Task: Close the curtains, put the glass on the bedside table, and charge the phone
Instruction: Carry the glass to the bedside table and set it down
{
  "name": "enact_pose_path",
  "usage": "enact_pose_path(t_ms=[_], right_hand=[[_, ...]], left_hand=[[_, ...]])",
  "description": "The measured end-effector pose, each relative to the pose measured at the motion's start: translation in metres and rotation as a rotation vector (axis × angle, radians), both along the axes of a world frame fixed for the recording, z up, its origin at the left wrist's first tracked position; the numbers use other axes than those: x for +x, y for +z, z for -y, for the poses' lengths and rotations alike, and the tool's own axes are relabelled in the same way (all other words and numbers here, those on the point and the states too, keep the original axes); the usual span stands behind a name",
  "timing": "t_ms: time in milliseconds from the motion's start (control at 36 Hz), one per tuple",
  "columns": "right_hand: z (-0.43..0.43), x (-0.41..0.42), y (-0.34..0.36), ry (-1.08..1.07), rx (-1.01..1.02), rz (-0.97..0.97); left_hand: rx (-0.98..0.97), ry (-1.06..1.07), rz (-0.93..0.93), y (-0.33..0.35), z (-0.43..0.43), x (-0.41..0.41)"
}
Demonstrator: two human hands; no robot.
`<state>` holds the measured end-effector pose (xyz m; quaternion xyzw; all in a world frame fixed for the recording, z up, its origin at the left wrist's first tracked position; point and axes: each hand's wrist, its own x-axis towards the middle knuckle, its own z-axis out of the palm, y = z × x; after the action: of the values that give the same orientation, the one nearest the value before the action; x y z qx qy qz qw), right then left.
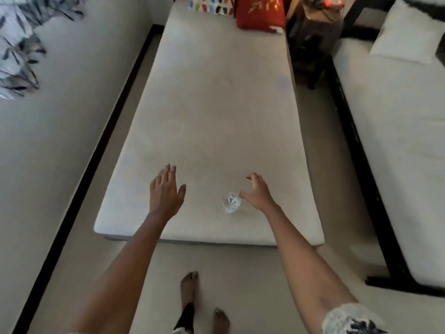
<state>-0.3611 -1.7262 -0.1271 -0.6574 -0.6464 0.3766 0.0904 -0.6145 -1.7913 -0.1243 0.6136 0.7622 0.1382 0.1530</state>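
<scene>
A clear cut-glass tumbler [231,202] stands upright on the white mattress [216,97], near its front edge. My right hand [257,192] hovers just right of the glass, fingers curled and apart, the thumb almost at the rim but holding nothing. My left hand [166,189] is stretched out flat over the mattress to the left, fingers spread and empty. A dark wooden bedside table [313,37] stands at the far right of the bed. A patterned curtain [19,42] hangs at the upper left. No phone is visible.
A red cushion [261,12] and a multicoloured pillow [212,4] lie at the head of the bed. A second bed [395,131] with a white pillow [409,34] stands to the right. My bare feet [190,289] are on pale carpet at the bed's foot.
</scene>
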Motion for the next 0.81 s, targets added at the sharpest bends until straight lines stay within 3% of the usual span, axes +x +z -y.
enact_pose_path(t_ms=[306,500,806], right_hand=[[0.012,0.01,-0.153,-0.191,-0.247,-0.168],[0.007,-0.004,-0.198,-0.241,-0.173,-0.226],[0.003,-0.018,-0.209,-0.334,-0.041,-0.203]], left_hand=[[-0.361,-0.068,-0.006,-0.139,-0.017,0.011],[-0.494,-0.121,0.012,-0.184,-0.03,0.007],[-0.616,-0.176,0.021,-0.214,-0.032,0.02]])
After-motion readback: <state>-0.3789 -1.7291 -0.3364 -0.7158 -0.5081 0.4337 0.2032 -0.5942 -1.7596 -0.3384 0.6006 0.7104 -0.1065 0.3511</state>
